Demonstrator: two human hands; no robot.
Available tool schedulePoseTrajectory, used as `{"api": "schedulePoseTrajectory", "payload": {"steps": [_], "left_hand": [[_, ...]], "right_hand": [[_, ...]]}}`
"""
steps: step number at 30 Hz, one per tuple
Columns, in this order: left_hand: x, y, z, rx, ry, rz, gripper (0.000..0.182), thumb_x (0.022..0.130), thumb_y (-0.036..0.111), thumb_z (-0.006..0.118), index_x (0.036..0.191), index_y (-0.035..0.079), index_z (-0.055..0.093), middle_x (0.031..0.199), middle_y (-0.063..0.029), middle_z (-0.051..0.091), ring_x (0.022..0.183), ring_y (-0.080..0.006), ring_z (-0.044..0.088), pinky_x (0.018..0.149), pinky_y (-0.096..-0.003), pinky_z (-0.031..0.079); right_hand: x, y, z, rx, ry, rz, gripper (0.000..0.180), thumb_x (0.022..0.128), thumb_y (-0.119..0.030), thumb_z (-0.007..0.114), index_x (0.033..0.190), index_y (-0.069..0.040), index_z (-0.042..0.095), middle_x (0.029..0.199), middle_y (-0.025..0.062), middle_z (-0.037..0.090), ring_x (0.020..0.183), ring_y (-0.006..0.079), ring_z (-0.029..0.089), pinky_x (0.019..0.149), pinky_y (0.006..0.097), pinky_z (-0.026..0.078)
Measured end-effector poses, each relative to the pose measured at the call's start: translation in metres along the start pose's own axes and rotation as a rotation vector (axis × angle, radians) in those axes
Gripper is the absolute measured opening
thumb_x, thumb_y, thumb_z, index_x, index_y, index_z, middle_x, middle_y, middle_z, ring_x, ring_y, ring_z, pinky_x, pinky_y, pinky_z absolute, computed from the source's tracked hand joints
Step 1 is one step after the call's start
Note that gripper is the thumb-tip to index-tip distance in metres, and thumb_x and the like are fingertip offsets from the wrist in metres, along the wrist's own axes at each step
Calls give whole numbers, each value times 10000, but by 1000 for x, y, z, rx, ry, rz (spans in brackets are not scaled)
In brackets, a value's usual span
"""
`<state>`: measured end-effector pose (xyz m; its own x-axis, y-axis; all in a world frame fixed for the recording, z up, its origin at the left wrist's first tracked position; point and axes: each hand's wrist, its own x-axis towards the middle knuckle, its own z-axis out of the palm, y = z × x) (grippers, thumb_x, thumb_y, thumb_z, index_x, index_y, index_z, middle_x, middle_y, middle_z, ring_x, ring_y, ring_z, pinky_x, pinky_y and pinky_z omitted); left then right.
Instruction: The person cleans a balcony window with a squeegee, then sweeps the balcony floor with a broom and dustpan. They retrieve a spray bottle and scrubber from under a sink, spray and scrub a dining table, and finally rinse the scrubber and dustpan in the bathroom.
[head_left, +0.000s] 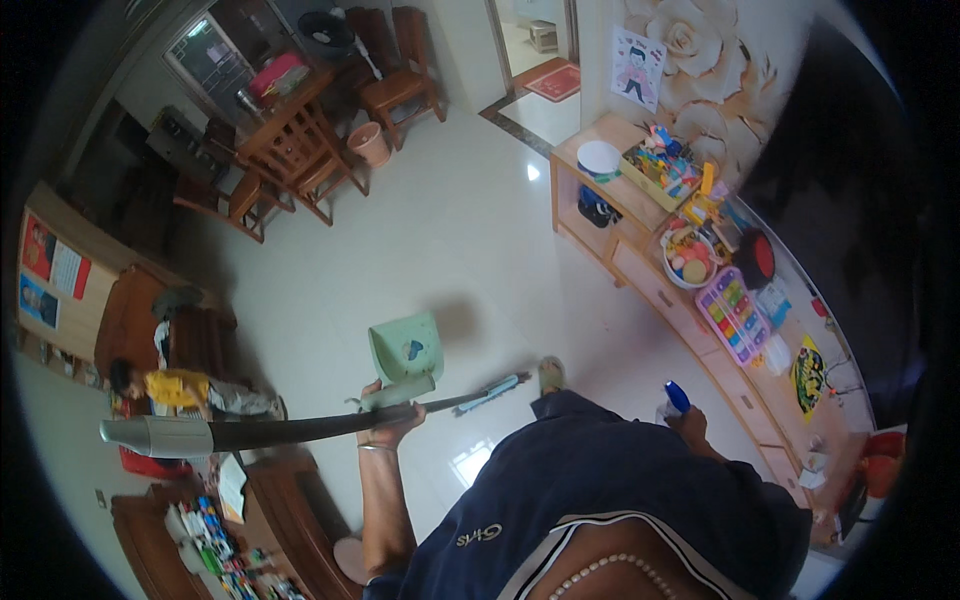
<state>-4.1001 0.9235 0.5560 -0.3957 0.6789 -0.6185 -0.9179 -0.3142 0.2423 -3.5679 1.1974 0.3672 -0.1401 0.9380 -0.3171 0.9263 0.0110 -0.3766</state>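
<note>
My left hand (391, 429) grips a broom by its dark handle (300, 427) together with a green plastic dustpan (405, 349). The broom lies nearly level across the view, its grey grip end (157, 436) to the left. Light-blue broom bristles (491, 394) point right, close to my slippered foot (551, 373). The dustpan's inside faces up, with a small dark-blue patch on it. Beside the long cabinet, my right hand (691, 426) holds a blue-topped object (676, 396) with a pale lower part; its exact kind is unclear.
On my right, a long wooden cabinet (667, 296) bears toys, a toy xylophone (733, 315) and a white bowl (598, 157). A person in a yellow top (178, 388) is at the left. Wooden chairs (296, 154) and a pink bin (369, 144) stand farther off on the tiled floor (465, 247).
</note>
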Motion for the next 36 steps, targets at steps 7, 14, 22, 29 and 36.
{"api": "schedulePoseTrajectory", "payload": {"steps": [7,14,22,29,36], "left_hand": [[142,79,112,63,87,24,165,722,275,603,748,146,504,701,3,522,803,-215,496,740,-464,356],[268,157,216,5,-10,-47,195,708,283,614,651,121,523,667,-32,545,731,-231,500,695,-453,368],[441,236,321,16,75,-133,265,754,330,565,614,117,491,589,-67,489,635,-219,466,678,-428,376],[575,298,408,18,193,-105,213,743,297,598,649,134,499,572,-53,494,597,-192,461,688,-426,361],[701,330,478,39,185,-71,185,737,287,602,674,141,508,596,-42,511,610,-195,467,693,-428,364]], "right_hand": [[167,-148,25,72,-44,-59,353,600,-287,752,826,-37,646,749,179,645,733,327,639,660,399,492],[354,-423,23,267,-53,-564,452,629,-323,763,942,-37,606,824,158,646,764,311,629,674,387,497],[437,-623,-16,539,18,-769,441,672,-334,744,963,-36,596,829,149,650,729,256,641,665,350,503],[538,-659,-37,546,6,-393,398,670,-239,740,980,-30,603,842,140,650,742,232,637,665,321,496],[693,-711,-23,475,-9,-592,421,662,-264,741,974,-19,601,859,166,654,743,260,643,664,349,498]]}}
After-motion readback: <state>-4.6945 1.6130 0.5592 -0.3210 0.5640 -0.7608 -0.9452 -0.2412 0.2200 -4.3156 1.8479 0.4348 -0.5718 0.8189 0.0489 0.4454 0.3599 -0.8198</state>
